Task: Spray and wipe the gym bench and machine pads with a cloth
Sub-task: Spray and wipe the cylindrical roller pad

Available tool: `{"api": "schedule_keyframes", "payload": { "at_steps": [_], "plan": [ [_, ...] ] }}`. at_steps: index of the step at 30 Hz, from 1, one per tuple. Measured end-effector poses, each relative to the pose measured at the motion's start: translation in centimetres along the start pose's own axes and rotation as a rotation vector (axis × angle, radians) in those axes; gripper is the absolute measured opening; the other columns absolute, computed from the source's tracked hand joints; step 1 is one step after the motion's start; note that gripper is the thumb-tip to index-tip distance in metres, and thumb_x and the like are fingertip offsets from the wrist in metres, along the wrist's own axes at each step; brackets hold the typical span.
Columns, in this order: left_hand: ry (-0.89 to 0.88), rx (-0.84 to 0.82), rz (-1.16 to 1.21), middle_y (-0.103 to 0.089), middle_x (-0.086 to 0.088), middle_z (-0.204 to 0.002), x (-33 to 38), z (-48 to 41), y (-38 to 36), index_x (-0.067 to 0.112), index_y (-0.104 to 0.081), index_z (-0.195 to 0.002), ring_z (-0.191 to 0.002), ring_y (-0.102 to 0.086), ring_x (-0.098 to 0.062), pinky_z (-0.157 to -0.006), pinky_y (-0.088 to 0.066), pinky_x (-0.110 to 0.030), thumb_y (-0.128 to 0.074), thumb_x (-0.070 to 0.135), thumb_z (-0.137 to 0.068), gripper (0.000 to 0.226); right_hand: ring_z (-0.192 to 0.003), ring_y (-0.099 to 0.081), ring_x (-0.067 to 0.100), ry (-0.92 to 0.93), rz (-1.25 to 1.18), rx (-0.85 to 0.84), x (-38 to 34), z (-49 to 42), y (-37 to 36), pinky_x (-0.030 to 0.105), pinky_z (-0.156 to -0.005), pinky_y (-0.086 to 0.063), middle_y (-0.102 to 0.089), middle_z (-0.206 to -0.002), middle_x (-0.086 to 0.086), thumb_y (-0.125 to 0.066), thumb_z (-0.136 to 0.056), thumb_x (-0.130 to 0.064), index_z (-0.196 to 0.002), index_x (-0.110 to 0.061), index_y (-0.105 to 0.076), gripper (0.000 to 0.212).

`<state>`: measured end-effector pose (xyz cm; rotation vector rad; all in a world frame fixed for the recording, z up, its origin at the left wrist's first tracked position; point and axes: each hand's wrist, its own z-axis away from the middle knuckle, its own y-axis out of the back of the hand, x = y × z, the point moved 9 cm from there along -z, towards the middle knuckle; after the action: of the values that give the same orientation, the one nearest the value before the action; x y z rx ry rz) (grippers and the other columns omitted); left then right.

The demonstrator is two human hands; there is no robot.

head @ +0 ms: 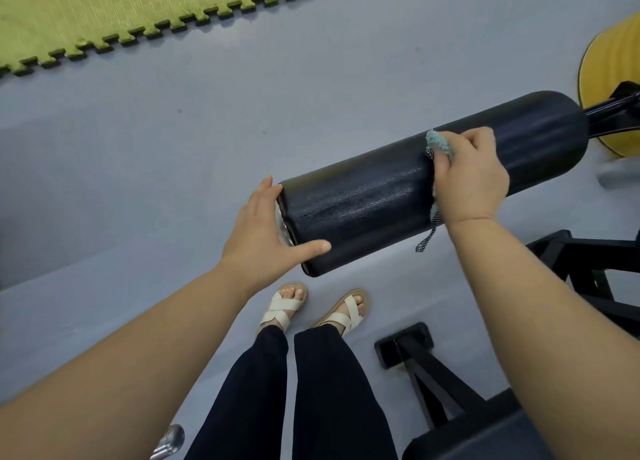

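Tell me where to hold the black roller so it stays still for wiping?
Probably its free left end: the roller pad sticks out with a flat cap, so the left hand can cup it from that open side. The right end joins the machine arm, and the right hand holds the cloth.

Trousers (263, 397): dark navy, full-length, plain. Sandals (282, 309) beyond trouser hems: cream crossed straps, tan soles, open toes. Forearms (138, 349) bare.

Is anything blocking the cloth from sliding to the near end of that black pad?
Nothing visible on the way: the right hand holds the cloth on the pad; only the left hand cups that end.
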<state>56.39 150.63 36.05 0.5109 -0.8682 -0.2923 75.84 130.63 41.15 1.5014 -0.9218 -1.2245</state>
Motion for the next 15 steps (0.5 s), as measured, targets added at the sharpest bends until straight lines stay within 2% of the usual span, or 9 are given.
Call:
{"api": "schedule_keyframes", "payload": {
  "at_steps": [2,3,6,8,11,13,15],
  "plan": [
    [-0.013,0.043,-0.085,-0.005,0.006,-0.158,1.4,-0.7,0.3,0.020,-0.018,-0.147,-0.144,-0.008,-0.014,-0.117,-0.015,-0.034,-0.076,0.055,-0.063,0.108,-0.081,-0.056,0.036,-0.070,0.044,-0.010,-1.3,0.6,-0.6,0.033,-0.061,-0.031,-0.052,-0.111,0.011,-0.052,-0.092,-0.031,-0.107,-0.022,-0.068,0.024],
    [-0.036,0.037,-0.153,-0.003,0.005,-0.158,2.4,-1.0,0.0,0.018,-0.015,-0.149,-0.145,-0.005,-0.015,-0.118,-0.014,-0.035,-0.076,0.057,-0.062,0.113,-0.079,-0.057,0.035,-0.047,0.057,-0.047,-3.2,1.6,-1.4,0.032,-0.059,-0.030,-0.053,-0.110,0.011,-0.054,-0.091,-0.032,-0.104,-0.023,-0.069,0.021],
    [-0.098,-0.020,-0.333,0.003,0.002,-0.159,4.9,-2.1,-1.5,0.015,-0.008,-0.150,-0.146,-0.001,-0.016,-0.118,-0.010,-0.039,-0.073,0.060,-0.063,0.118,-0.051,-0.052,0.029,0.202,-0.030,-0.109,-10.2,5.7,-3.2,0.025,-0.044,-0.029,-0.058,-0.085,0.009,-0.068,-0.078,-0.023,-0.080,-0.020,-0.071,0.005],
    [-0.078,-0.041,-0.378,0.003,0.001,-0.159,5.2,-2.6,-1.7,0.015,-0.006,-0.150,-0.146,-0.001,-0.017,-0.118,-0.009,-0.039,-0.073,0.059,-0.063,0.118,-0.044,-0.049,0.024,0.368,-0.095,-0.093,-11.6,6.7,-3.1,0.021,-0.040,-0.031,-0.058,-0.076,0.007,-0.073,-0.072,-0.016,-0.076,-0.017,-0.072,0.005],
    [-0.068,-0.066,-0.435,0.003,0.000,-0.158,5.4,-2.4,-1.7,0.017,-0.004,-0.150,-0.145,-0.001,-0.019,-0.118,-0.009,-0.041,-0.074,0.061,-0.062,0.120,-0.047,-0.052,0.023,0.572,-0.103,-0.088,-9.4,5.1,-1.7,0.021,-0.040,-0.033,-0.061,-0.078,0.006,-0.067,-0.077,-0.024,-0.085,-0.021,-0.073,0.011],
    [-0.095,-0.063,-0.479,0.002,0.000,-0.158,6.2,-2.1,-1.9,0.019,-0.006,-0.150,-0.145,-0.003,-0.022,-0.118,-0.009,-0.042,-0.072,0.062,-0.064,0.116,-0.050,-0.054,0.025,0.541,-0.078,-0.075,-5.6,2.5,-1.0,0.022,-0.042,-0.034,-0.061,-0.081,0.007,-0.058,-0.081,-0.031,-0.089,-0.021,-0.073,0.020],
    [-0.142,-0.055,-0.491,-0.001,0.000,-0.158,8.2,-2.2,-2.8,0.022,-0.011,-0.149,-0.143,-0.006,-0.024,-0.118,-0.011,-0.043,-0.069,0.063,-0.066,0.110,-0.058,-0.056,0.028,0.404,-0.020,-0.051,-0.5,-1.0,0.1,0.025,-0.048,-0.034,-0.061,-0.090,0.009,-0.053,-0.084,-0.034,-0.095,-0.019,-0.072,0.026]
  ]
}}
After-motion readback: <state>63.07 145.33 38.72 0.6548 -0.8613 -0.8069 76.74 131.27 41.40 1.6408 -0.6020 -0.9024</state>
